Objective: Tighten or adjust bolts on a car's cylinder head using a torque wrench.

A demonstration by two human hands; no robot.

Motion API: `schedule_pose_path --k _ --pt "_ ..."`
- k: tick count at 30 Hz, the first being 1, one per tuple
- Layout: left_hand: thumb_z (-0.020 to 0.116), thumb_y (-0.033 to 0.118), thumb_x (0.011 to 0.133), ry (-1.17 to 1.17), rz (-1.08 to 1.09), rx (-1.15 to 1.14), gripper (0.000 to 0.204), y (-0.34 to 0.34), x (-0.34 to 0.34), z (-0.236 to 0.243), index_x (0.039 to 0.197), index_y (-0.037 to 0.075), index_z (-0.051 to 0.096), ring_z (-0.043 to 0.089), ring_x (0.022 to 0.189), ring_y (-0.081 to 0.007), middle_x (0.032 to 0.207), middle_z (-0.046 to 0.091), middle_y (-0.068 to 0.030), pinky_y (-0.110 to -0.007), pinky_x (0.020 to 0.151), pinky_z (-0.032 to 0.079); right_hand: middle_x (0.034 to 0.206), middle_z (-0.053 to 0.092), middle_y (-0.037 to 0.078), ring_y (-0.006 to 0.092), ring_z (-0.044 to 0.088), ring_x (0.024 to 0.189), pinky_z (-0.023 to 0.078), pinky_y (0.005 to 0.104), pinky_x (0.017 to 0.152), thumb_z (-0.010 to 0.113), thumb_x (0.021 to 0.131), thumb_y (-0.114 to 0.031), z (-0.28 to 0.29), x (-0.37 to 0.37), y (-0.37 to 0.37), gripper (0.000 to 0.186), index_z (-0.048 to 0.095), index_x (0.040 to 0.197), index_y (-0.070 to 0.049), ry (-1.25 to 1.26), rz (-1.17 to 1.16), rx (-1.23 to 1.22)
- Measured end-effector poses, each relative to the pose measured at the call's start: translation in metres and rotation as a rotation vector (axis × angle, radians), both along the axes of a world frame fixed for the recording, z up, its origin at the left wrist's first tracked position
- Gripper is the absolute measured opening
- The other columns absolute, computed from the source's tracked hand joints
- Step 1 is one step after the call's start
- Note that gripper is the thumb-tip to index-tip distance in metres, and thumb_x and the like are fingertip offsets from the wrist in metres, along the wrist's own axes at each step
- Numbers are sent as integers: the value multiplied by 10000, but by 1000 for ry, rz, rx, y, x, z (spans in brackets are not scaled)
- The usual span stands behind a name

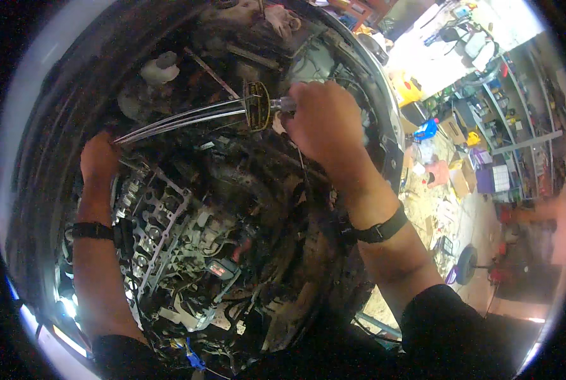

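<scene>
We have a beam torque wrench [207, 116] slanting across the engine bay, its rods between our two hands. Our right hand [326, 117] is curled firmly round the handle, just beside the scale plate [257, 106]. Our left hand [99, 158] is at the wrench's far end; its fingertips are hidden, so we cannot tell whether they pinch the tool or only steady it. We judge the step in hand to be seating or turning the wrench, though no fastener shows under it. The next move seems to call for a steady left hand over the drive end, a smooth pull on the handle and a clear look at the scale.

Below the tool lies the uncovered engine top [159, 218], pale metal among dark hoses, with a small box with a lit face [219, 269] nearby. A whitish reservoir [160, 68] sits beyond.

To the right, a brightly lit desk [438, 71] carries clutter, and metal shelving [527, 143] is packed with goods. A yellow jug [406, 87], a blue bottle [426, 130] and a dark wheel [465, 265] are on that side too.
</scene>
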State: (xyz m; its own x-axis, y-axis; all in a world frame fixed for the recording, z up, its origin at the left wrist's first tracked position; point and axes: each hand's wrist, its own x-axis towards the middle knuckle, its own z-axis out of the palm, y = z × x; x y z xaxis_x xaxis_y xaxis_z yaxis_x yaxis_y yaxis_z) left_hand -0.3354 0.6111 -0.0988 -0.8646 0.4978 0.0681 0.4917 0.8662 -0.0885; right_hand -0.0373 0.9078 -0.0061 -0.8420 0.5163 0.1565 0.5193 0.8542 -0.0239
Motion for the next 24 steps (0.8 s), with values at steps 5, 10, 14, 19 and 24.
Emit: schedule_pose_path --k 5,10,14,19,24 --pt "663 244 827 26 -26 -32 242 3 0 -1 999 74 653 650 952 -405 978 689 -181 -507 812 518 764 680 134 326 677 797 546 452 702 621 738 -169 -17 1 21 111 677 794 -92 180 134 132" --pt "655 223 829 47 -30 14 199 -16 -12 -11 949 64 662 649 941 -406 962 685 -186 -510 812 518 823 686 162 354 676 822 541 475 732 700 728 -347 8 -8 37 307 677 846 -64 -135 306 25" --pt "634 230 841 103 -82 -65 210 -8 -7 -8 958 58 660 648 945 -404 972 683 -187 -515 821 517 861 692 183 376 676 837 541 477 743 711 719 -428 29 -49 74 421 688 893 -46 -348 522 -61" --pt "616 221 844 10 -63 -30 218 8 -9 -9 983 57 652 642 964 -410 1002 676 -192 -520 823 517 913 695 205 373 675 891 538 467 778 667 738 -438 1 -61 88 455 701 952 -38 -403 387 -145" --pt "617 185 831 82 -45 -30 184 -17 -17 -13 966 66 658 645 971 -402 998 678 -189 -518 823 519 904 690 189 380 662 880 531 460 782 647 756 -460 14 -29 40 435 712 981 -93 -324 199 -108"
